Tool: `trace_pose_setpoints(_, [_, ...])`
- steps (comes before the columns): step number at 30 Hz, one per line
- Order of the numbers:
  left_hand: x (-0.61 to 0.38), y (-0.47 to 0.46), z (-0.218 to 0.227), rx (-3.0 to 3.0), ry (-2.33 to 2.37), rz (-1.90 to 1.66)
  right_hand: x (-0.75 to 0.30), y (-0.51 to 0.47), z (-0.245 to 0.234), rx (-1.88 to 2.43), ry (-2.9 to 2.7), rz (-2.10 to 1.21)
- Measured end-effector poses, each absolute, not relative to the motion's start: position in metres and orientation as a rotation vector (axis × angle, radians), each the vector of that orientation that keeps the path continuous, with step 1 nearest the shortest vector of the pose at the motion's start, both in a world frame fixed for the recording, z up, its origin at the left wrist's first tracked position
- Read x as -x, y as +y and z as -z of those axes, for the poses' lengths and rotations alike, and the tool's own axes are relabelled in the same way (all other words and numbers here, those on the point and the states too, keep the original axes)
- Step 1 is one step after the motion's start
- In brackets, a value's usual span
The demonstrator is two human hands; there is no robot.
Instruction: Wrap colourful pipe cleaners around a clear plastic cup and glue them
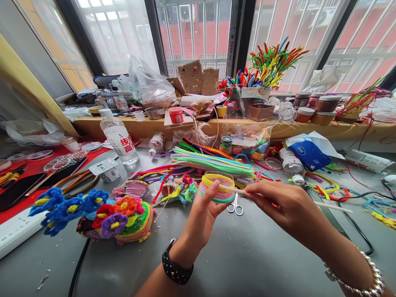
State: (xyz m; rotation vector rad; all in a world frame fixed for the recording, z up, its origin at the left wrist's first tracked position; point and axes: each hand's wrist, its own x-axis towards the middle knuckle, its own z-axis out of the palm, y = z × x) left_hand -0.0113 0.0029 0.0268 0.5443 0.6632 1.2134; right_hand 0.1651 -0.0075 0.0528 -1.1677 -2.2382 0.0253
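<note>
Here my left grip [200, 218] curls round the banded cup [225, 196], thumb pinning the pale strip [232, 189], while my right grip [284, 206] pinches it tight, seemingly for tension, above the table [235, 255], short of its far edge

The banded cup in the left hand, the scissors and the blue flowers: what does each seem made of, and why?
Banded cup: probably clear, glossy plastic or glass, see-through at the rim, with soft-looking coloured bands.
Scissors: likely metal, silvery and shiny.
Blue flowers: matte, fuzzy fibre, perhaps chenille, given fluffy edges.
</note>
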Motion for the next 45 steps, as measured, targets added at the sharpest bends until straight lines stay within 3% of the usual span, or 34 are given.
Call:
trace_pose_setpoints(8, [0.011,0.003,-0.023,-0.565,0.654,-1.229,-0.162,-0.010,-0.059,1.176,-2.095,-0.245])
trace_pose_setpoints(23, [-0.001,-0.006,-0.015,-0.752,0.670,-1.224,-0.142,-0.014,-0.044,1.027,-2.059,0.224])
trace_pose_setpoints(37, [0.000,-0.006,-0.017,-0.742,0.686,-1.268,-0.146,-0.015,-0.047,1.054,-2.062,0.073])
trace_pose_setpoints(45, [0.004,-0.005,-0.020,-0.670,0.617,-1.248,-0.156,-0.016,-0.064,1.072,-2.078,-0.191])
